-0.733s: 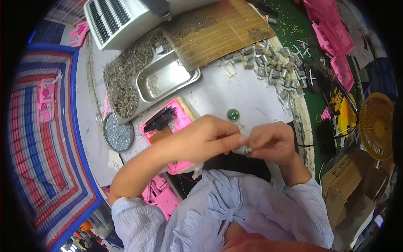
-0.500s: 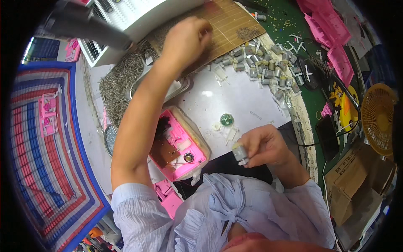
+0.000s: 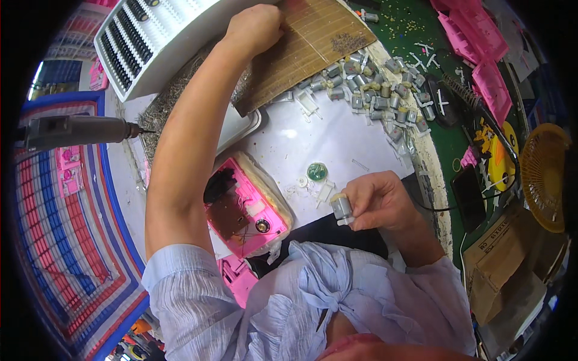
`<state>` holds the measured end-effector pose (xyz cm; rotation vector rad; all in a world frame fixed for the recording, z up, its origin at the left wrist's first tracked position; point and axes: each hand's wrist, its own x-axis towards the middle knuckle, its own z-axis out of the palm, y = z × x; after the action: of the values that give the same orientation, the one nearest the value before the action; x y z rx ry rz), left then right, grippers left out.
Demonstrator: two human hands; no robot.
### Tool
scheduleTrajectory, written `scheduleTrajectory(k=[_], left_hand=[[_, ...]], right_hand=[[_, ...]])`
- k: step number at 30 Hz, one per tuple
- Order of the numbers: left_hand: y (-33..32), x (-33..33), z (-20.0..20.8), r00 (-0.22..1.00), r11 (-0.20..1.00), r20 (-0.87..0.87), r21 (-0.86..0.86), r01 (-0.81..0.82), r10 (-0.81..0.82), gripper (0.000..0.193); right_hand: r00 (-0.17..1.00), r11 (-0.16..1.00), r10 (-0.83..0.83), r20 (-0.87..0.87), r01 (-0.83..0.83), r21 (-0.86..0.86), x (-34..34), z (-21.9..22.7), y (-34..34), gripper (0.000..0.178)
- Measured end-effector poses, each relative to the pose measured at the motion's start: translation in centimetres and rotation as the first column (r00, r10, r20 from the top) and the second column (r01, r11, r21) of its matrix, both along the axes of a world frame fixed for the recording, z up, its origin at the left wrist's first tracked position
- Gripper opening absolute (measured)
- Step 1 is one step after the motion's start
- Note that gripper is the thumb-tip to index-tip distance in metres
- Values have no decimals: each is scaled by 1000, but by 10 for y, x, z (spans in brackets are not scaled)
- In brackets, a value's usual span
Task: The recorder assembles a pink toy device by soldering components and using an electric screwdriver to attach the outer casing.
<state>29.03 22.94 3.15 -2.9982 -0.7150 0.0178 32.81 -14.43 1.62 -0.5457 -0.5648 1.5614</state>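
Note:
My right hand (image 3: 385, 201) is closed on a small silver-grey motor (image 3: 341, 207) with a yellowish end, held between thumb and fingers over the table's front edge. My left hand (image 3: 256, 27) reaches far forward to the left edge of a brown corrugated cardboard sheet (image 3: 325, 36), beside a white slotted rack (image 3: 186, 33). Its fingertips are hidden, so I cannot see whether they hold anything. A pink box-shaped toy housing (image 3: 278, 225) with wires and a round part inside lies near my body, right of my left forearm.
Several loose motors (image 3: 379, 102) are heaped at the right of the white worktop (image 3: 277, 156). A power screwdriver (image 3: 78, 131) hangs at the left, its bit close to my left forearm. Screws (image 3: 162, 108) lie under the rack. A green disc (image 3: 316, 172) sits mid-table.
My left hand has moved farther forward to the cardboard's left edge. The power screwdriver has swung from the upper left down to the left side. My right hand still holds the motor.

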Motion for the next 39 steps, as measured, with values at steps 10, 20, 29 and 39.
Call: scheduleTrajectory(k=[10, 20, 29, 39], left_hand=[[10, 0, -15, 998, 996, 56, 90, 8, -13, 18], [-45, -3, 2, 654, 967, 745, -47, 250, -132, 16], [-199, -183, 55, 793, 554, 422, -822, 130, 440, 11], [-294, -266, 11, 531, 484, 482, -863, 148, 697, 14]], right_hand=[[999, 999, -28, 43, 29, -26, -4, 4, -1, 25], [396, 976, -19, 918, 205, -69, 18, 5, 23, 38], [-136, 988, -121, 983, -109, 107, -2, -8, 50, 37], [-130, 993, 54, 990, -100, -67, -14, 19, 54, 45]])
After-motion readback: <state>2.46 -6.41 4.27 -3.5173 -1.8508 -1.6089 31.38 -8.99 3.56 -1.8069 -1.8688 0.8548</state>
